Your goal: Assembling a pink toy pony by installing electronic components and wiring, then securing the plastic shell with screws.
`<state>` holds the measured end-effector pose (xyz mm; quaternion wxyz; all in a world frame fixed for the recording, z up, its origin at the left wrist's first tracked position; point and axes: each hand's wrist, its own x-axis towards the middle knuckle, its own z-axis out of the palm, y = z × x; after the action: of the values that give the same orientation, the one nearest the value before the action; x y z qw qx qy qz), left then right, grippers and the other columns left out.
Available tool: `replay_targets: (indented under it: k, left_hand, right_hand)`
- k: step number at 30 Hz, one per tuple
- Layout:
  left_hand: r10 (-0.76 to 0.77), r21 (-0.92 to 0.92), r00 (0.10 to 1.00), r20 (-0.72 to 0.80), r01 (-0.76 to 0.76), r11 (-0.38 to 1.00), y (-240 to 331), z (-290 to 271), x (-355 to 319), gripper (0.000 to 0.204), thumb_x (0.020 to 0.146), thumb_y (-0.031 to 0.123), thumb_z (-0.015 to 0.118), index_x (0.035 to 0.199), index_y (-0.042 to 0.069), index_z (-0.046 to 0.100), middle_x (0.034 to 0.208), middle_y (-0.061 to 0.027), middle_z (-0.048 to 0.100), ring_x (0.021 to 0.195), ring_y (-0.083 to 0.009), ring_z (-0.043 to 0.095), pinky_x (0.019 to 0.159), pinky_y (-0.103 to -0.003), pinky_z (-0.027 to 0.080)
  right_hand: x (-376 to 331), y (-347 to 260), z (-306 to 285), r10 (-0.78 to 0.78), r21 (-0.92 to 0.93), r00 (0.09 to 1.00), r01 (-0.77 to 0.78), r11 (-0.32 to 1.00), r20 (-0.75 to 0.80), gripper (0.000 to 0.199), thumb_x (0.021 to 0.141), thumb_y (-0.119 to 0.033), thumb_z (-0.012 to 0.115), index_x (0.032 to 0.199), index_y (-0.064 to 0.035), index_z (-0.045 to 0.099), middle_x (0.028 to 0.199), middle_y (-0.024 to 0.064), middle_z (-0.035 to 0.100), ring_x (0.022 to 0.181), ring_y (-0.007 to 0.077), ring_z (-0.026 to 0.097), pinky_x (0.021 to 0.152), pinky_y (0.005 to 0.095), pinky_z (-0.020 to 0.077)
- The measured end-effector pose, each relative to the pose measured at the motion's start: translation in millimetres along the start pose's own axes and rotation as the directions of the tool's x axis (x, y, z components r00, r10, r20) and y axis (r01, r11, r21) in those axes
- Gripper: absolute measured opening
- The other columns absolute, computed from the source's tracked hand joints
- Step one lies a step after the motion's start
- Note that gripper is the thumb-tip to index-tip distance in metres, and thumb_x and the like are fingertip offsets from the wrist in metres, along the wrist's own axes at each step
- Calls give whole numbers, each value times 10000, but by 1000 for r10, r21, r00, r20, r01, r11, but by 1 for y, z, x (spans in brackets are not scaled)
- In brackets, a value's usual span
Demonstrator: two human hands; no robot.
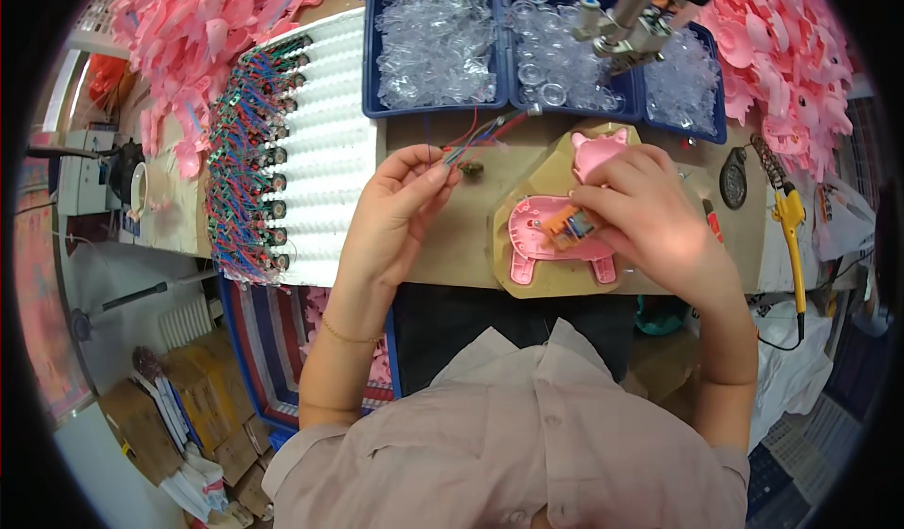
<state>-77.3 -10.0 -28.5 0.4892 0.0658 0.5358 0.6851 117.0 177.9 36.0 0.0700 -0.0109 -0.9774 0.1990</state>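
Left hand point(400, 204): thumb and forefinger pinched together on a bundle of thin coloured wires point(476, 143); the strands fan out up and right of those fingers, the far ends too fine to trace; a small dark object point(473, 168) sits just right of the fingertips, its kind unclear.

Right hand point(645, 209): fingers curled, grasping an orange part point(565, 228) with dark and bluish bits on it; the part is blurred, and the hand covers its right end and most of the grip; cannot tell whether it touches the pink shell point(524, 220) directly below those fingers; the shell's right side is likewise partly hidden; a smaller pink piece point(593, 151) lies just beyond the same fingers, its near edge covered; both sit on a tan base point(504, 242) on the bench point(438, 251).

Left of the left fingers, a white ribbed tray point(330, 152) with a tangle of wired parts point(245, 162), single leads inseparable; beyond both sets of fingers, blue bins point(369, 58) of clear plastic pieces point(438, 49), partly blocked by a metal fixture point(631, 35) cut off above; right of the right fingers, a yellow-handled tool point(791, 214), its tip end lost against a coiled holder point(763, 157).
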Motion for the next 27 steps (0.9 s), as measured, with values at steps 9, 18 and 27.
replay_targets:
  k: [9,18,27]
  left_hand:
    - [288,-186,956,-45,-292,938,-8,30,-11,267,865,44,665,1112,5,571,1007,-37,622,943,-82,575,850,-208,453]
    - [314,-52,948,-50,-317,947,-3,38,-12,327,867,42,663,1177,-1,564,1049,-54,627,963,-92,582,880,-231,459]
    - [428,-160,903,-32,-427,890,-15,65,-25,335,870,3,644,1187,-3,533,1025,-68,616,928,-106,586,854,-231,472]
  right_hand:
    - [-10,-13,1,37,62,994,-44,997,104,338,682,-111,714,1007,-73,629,985,59,587,971,261,547,941,396,400]
    - [-3,2,-8,-42,111,983,22,994,180,331,685,-124,724,1004,-72,653,986,57,625,962,266,565,857,392,414]
    - [47,-52,22,551,755,832,-321,572,-65,141,865,-82,649,952,23,615,790,26,580,710,76,563,617,223,448]
